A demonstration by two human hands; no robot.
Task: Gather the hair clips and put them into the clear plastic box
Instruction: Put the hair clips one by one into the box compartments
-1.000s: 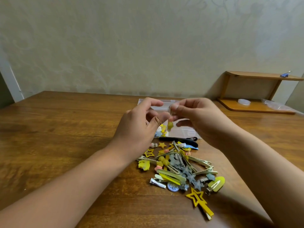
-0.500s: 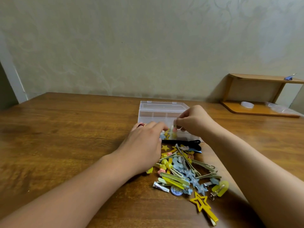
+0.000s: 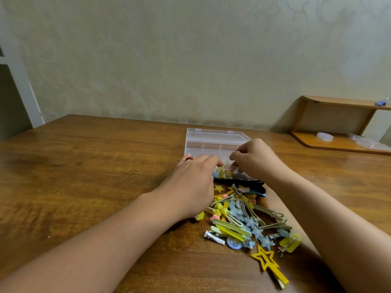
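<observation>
The clear plastic box (image 3: 208, 144) stands open in the middle of the table, its lid laid back toward the wall. A few small yellow and blue clips lie in its near compartment. My right hand (image 3: 257, 160) hovers over the box's front edge with its fingertips pinched on a small pale hair clip (image 3: 226, 164). My left hand (image 3: 190, 187) lies palm down beside it, fingertips reaching to the same spot; what is under them is hidden. A pile of hair clips (image 3: 243, 218) lies just in front of the box, between my forearms.
A long black clip (image 3: 249, 183) lies against the box's front. A yellow star clip (image 3: 267, 262) sits at the pile's near end. A low wooden shelf (image 3: 338, 142) stands at the back right against the wall. The wooden table (image 3: 95, 166) spreads to the left.
Both hands have come down from mid-air to the front edge of the box, carrying the small clip with them. The pile has not moved.
</observation>
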